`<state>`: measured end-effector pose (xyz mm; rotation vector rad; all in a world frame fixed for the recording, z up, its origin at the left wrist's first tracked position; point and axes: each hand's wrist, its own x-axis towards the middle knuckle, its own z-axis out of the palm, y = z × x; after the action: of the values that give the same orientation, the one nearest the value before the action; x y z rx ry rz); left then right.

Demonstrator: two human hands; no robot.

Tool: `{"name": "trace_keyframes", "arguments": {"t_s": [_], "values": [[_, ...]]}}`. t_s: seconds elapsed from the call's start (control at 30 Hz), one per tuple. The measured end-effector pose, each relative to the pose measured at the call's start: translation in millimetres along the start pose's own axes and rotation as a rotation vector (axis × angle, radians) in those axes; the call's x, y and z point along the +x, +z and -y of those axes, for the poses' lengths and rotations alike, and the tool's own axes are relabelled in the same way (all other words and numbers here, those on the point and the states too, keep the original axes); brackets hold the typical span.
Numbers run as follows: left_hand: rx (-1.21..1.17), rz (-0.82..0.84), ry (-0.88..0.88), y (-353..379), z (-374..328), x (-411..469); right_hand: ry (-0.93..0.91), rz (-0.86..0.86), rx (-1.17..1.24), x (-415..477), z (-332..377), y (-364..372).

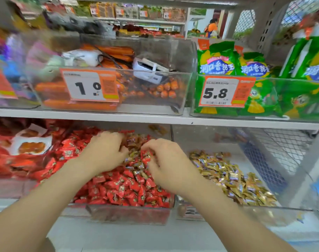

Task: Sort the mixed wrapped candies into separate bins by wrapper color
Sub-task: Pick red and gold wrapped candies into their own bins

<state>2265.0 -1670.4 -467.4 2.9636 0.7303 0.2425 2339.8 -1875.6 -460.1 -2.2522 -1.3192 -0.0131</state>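
A clear middle bin (129, 213) on the lower shelf holds a heap of red wrapped candies (129, 190) with several gold wrapped candies (136, 171) mixed in near the back. The clear bin to its right (264, 213) holds only gold wrapped candies (233, 180). My left hand (104, 151) lies on the mixed heap with fingers curled into the candies. My right hand (166, 160) is beside it, fingertips bent down into the same heap. Blur hides whether either hand holds a candy.
The shelf board (155, 119) runs just above the hands. Above it stand bins of orange sausages (78, 104) and green snack bags (255, 99) with price tags. Red packets (27, 157) fill the lower left. A wire mesh panel (282, 142) closes the right side.
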Motion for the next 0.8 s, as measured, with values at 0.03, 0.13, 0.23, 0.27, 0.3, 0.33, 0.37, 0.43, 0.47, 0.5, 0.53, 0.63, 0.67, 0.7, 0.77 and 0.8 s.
{"name": "trace_keyframes", "arguments": {"t_s": [0.03, 0.13, 0.23, 0.27, 0.3, 0.33, 0.37, 0.43, 0.47, 0.5, 0.53, 0.63, 0.67, 0.7, 0.77, 0.8], "values": [[0.107, 0.062, -0.059, 3.1, 10.1, 5.1, -0.003, 0.04, -0.08, 14.0, 3.7, 9.5], [0.184, 0.13, -0.098, 18.6, 35.5, 18.5, 0.125, 0.169, -0.196, 59.3, 9.9, 27.4], [0.118, 0.145, -0.035, 21.0, 50.7, 31.5, 0.271, 0.289, -0.147, 99.5, 12.5, 39.0], [0.081, 0.189, -0.02, 20.1, 54.0, 35.4, 0.304, 0.336, -0.154, 110.3, 13.0, 44.2], [0.05, 0.241, -0.009, 17.0, 54.5, 38.3, 0.317, 0.374, -0.171, 120.5, 12.2, 52.2], [0.019, 0.283, -0.001, 14.0, 53.4, 41.4, 0.32, 0.398, -0.189, 128.9, 13.3, 59.5], [0.006, 0.316, -0.004, 12.0, 52.2, 45.1, 0.317, 0.413, -0.198, 137.3, 12.9, 67.9], [-0.006, 0.388, -0.032, 8.4, 52.6, 52.9, 0.311, 0.418, -0.203, 148.7, 10.9, 81.5], [-0.02, 0.427, -0.054, 8.1, 53.7, 56.6, 0.312, 0.43, -0.206, 150.2, 12.6, 82.8], [-0.037, 0.471, -0.078, 9.0, 54.3, 59.6, 0.316, 0.443, -0.203, 150.8, 14.8, 81.9], [-0.057, 0.507, -0.094, 9.6, 53.6, 61.0, 0.328, 0.469, -0.193, 150.2, 18.1, 78.7], [-0.107, 0.444, -0.033, 13.9, 52.9, 65.5, 0.379, 0.522, -0.105, 148.2, 18.3, 70.1], [-0.123, 0.43, -0.027, 13.7, 54.0, 65.5, 0.391, 0.511, -0.063, 145.6, 18.1, 66.2], [-0.139, 0.44, -0.025, 12.2, 55.4, 64.2, 0.412, 0.499, -0.018, 143.1, 17.0, 63.2], [-0.172, 0.473, -0.041, 8.9, 58.5, 61.1, 0.457, 0.491, 0.061, 134.7, 19.0, 54.0], [-0.181, 0.467, -0.045, 6.5, 59.1, 58.4, 0.463, 0.485, 0.086, 129.6, 21.0, 48.4]]}}
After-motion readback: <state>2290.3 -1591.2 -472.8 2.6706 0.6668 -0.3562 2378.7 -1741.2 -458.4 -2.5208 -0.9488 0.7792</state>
